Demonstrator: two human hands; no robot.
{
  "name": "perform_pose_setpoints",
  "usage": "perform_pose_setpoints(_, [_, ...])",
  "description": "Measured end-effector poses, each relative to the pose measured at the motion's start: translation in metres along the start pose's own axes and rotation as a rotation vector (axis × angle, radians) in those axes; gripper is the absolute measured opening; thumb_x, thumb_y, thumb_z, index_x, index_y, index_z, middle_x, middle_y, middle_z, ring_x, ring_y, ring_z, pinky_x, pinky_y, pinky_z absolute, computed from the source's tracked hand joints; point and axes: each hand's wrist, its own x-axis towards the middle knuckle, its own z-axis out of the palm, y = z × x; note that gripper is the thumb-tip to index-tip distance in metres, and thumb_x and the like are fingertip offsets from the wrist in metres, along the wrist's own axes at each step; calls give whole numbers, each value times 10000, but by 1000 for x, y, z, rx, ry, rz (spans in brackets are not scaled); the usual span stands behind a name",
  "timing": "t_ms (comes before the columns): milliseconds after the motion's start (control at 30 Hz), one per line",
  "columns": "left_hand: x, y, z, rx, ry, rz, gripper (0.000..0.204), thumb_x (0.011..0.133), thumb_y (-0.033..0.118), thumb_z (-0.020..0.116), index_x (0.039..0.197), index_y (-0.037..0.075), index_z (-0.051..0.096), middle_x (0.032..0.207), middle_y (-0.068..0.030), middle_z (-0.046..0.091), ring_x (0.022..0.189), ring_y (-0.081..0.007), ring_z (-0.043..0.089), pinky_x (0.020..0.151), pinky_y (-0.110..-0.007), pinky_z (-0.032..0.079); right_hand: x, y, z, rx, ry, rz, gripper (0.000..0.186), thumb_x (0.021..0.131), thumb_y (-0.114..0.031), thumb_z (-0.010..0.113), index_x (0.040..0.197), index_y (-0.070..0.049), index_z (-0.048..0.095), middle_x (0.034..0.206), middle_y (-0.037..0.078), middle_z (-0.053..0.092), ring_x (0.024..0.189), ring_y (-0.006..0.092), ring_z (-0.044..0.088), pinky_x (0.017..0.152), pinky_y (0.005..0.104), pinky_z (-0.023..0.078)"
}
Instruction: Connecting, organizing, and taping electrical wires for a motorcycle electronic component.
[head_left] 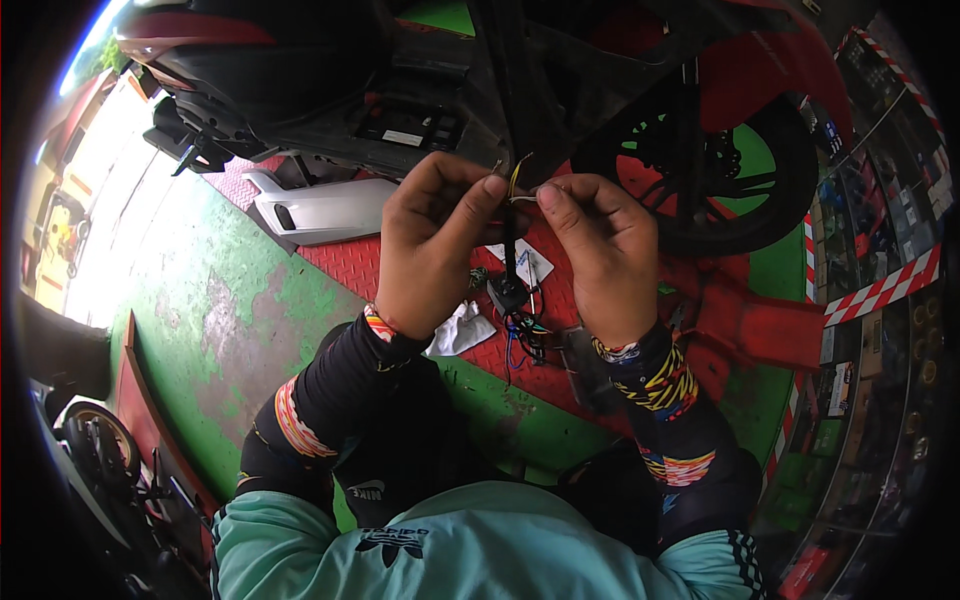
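My left hand [430, 235] is closed in a pinch at thin wires [516, 178], some of them yellow, whose ends stick up between my hands. Opposite it, my right hand [608, 258] pinches a pale wire [524, 199] between thumb and forefinger. Both hands are raised in front of a scooter [420, 110] with dark and red bodywork. Below them hangs a black cable [510, 250], which leads down toward a small black part [508, 293] and a tangle of coloured wires [527, 338]. The exact wire tips are too small to make out.
A red textured metal platform [360, 262] lies under the scooter on a green floor [230, 340]. A silver-white panel [330, 212] rests at left, with a crumpled white cloth [462, 330] nearer me. Shelves of goods [850, 400] line the right; another motorcycle [95, 450] stands lower left.
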Motion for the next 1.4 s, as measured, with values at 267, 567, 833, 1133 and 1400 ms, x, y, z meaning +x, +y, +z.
perform_pose_setpoints(267, [4, -3, -3, -3, 82, 11, 151, 1056, 133, 656, 1053, -9, 605, 985, -100, 730, 876, -181, 759, 782, -320, 643, 4, 26, -4, 237, -158, 52, 275, 999, -210, 757, 1168, -10, 670, 993, 25, 701, 913, 68, 646, 791, 215, 490])
perform_pose_setpoints(567, [13, 1, -23, -119, 160, 142, 156, 1084, 180, 603, 1100, 30, 565, 1040, -137, 685, 929, -251, 734, 838, -452, 651, 1, 57, -23, -266, -719, 413, 500, 978, -184, 771, 1402, -19, 564, 1276, 71, 662, 1135, 142, 655, 968, 317, 543])
perform_pose_setpoints(833, [8, 1, -19, -110, 21, 123, 237, 1084, 183, 615, 1199, -20, 570, 1057, -157, 735, 983, -248, 749, 863, -373, 634, 6, 62, -22, -92, -658, 189, 544, 984, -175, 769, 1442, -12, 524, 1302, 92, 653, 1200, 162, 635, 1021, 340, 532])
perform_pose_setpoints(1133, [9, -3, -21, 108, -224, 118, 259, 1082, 200, 627, 1132, -46, 690, 1033, -105, 760, 992, -161, 723, 902, -312, 565, 3, 60, -28, -279, -516, -7, 540, 968, -164, 768, 1420, 7, 527, 1258, 141, 675, 1175, 218, 658, 1005, 369, 528])
perform_pose_setpoints(1400, [10, 1, -24, 220, -297, 30, 300, 1115, 207, 564, 1139, -57, 702, 856, -56, 712, 828, -123, 680, 776, -274, 543, 12, 42, -27, -590, -643, -193, 563, 831, -80, 768, 1358, -24, 578, 1218, 165, 651, 1098, 369, 656, 950, 439, 527])
